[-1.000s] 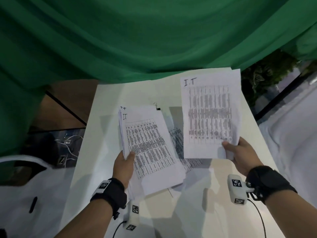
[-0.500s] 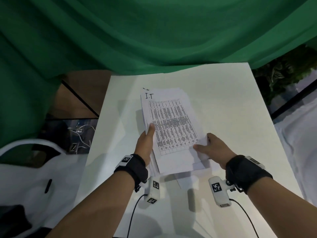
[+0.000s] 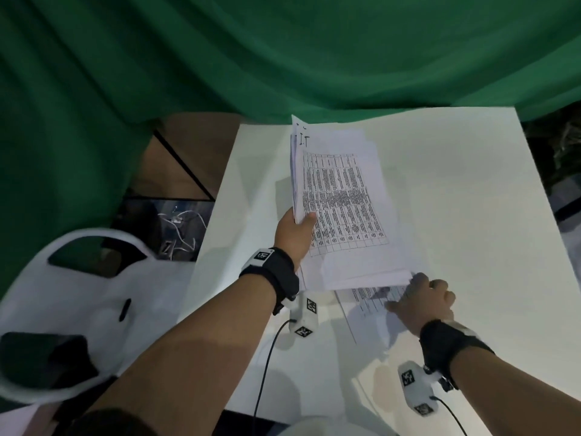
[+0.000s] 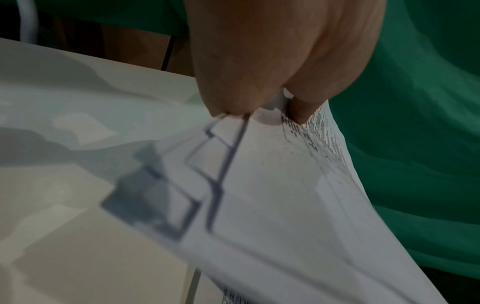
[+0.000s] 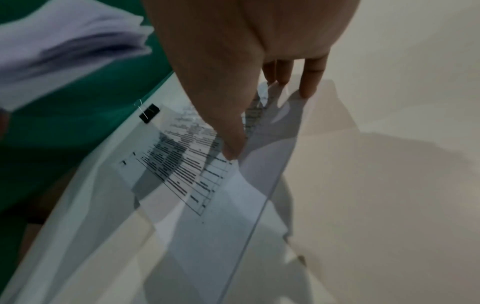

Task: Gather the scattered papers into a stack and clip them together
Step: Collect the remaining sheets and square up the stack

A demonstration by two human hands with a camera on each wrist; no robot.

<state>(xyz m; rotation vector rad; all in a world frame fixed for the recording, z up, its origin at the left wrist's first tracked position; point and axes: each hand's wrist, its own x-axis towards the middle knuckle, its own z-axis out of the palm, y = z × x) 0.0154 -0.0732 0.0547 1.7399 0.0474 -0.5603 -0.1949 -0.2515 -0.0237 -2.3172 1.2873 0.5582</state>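
Observation:
My left hand [image 3: 298,228] grips the stack of printed papers [image 3: 342,209] by its left edge, thumb on top, and holds it tilted above the white table [image 3: 471,184]. In the left wrist view, the left hand [image 4: 259,61] pinches the stack [image 4: 285,205] close up. One loose sheet [image 3: 367,298] lies on the table under the stack's near edge. My right hand [image 3: 424,297] pinches that sheet [image 5: 202,185], thumb on top, with its right edge raised. A black binder clip [image 5: 149,113] lies on the table beyond the sheet; the stack hides it in the head view.
A green curtain [image 3: 283,58] hangs behind the table. A white chair [image 3: 78,278] stands at the left, with cables [image 3: 179,225] on the floor beside it. The table's left edge runs close to my left forearm.
The sheet my right hand held up went onto the stack. My left hand then raised and tilted the stack, and my right hand dropped to the loose sheet underneath.

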